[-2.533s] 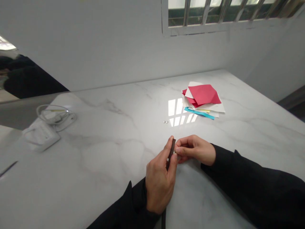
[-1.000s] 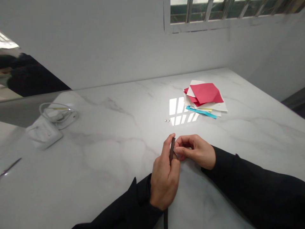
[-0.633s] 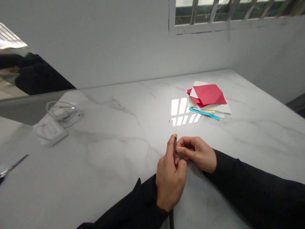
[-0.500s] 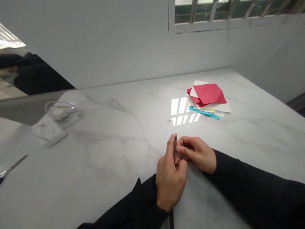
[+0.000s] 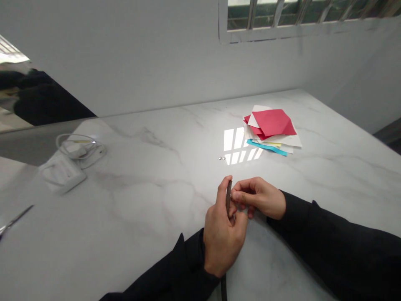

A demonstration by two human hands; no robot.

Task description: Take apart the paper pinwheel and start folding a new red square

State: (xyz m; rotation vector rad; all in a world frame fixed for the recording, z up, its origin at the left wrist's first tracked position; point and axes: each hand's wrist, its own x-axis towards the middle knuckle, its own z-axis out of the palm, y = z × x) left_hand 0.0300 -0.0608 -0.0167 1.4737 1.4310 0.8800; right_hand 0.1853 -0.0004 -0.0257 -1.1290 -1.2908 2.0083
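My left hand [image 5: 223, 234] is closed around a dark brown strap [image 5: 229, 196], with the index finger stretched along its upper end. The strap's other end [image 5: 223, 288] hangs out below my left wrist. On the right side of the strap, my right hand [image 5: 261, 196] pinches with thumb and forefinger. A tiny shiny piece shows at the fingertips against the strap; its kind is too small to make out. Beyond my hands, two small round metal pieces [image 5: 222, 158] lie side by side on the marble-patterned table [image 5: 150, 221].
A pile of red, white, yellow and blue paper [image 5: 275, 123] lies at the back right. To the left are a white power strip [image 5: 64, 173] with a coiled white cable [image 5: 78, 146], and scissors [image 5: 15, 219] at the edge of view. A wall runs behind the table.
The view has shifted slightly. My right hand has turned a little at the strap, its fingers still pinched there. My left hand keeps its hold.
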